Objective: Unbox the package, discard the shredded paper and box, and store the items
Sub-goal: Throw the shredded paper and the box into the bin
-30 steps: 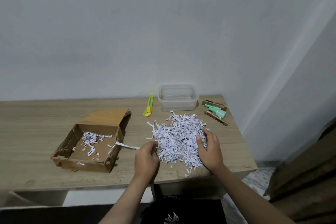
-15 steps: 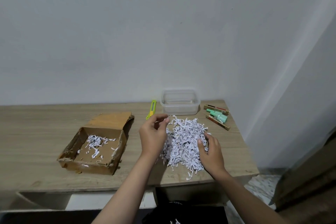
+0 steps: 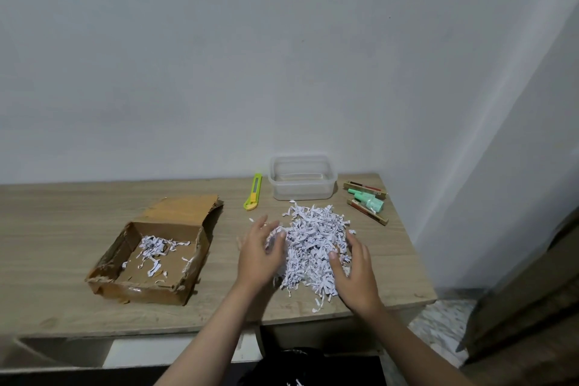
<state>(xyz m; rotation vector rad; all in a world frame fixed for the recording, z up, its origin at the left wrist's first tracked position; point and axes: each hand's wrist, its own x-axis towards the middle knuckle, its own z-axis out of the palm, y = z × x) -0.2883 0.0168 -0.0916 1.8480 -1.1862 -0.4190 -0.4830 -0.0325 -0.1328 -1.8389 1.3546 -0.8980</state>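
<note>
My two hands bracketed the pile of shredded paper (image 3: 315, 244) on the wooden desk (image 3: 62, 229), which lay just in front of the clear plastic container (image 3: 302, 178) standing at the back edge. My left hand (image 3: 260, 255) pressed against the pile's left flank, fingers spread and relaxed, a few strips lying over the fingertips; my right hand (image 3: 354, 273) cupped its right flank, fingers loosely apart and only slightly bent, clamped on nothing. The opened cardboard box (image 3: 153, 255) sat well to the left of the container, a thin scatter of shreds left inside. A yellow-green utility knife (image 3: 253, 192) lay just left of the container; the unpacked items (image 3: 366, 200), a mint-green bottle and slim boxed sticks, lay just to its right.

As I judged it, the step was gathering the loose paper for discarding. Doing it well meant sliding both palms low along the desk, under the pile's edges, and squeezing inward evenly before lifting, since such light strips spill from any gap. Stray pieces near the desk's front edge wanted sweeping inward first. A dark bin appeared to wait below the desk, though I could not see it clearly.
</note>
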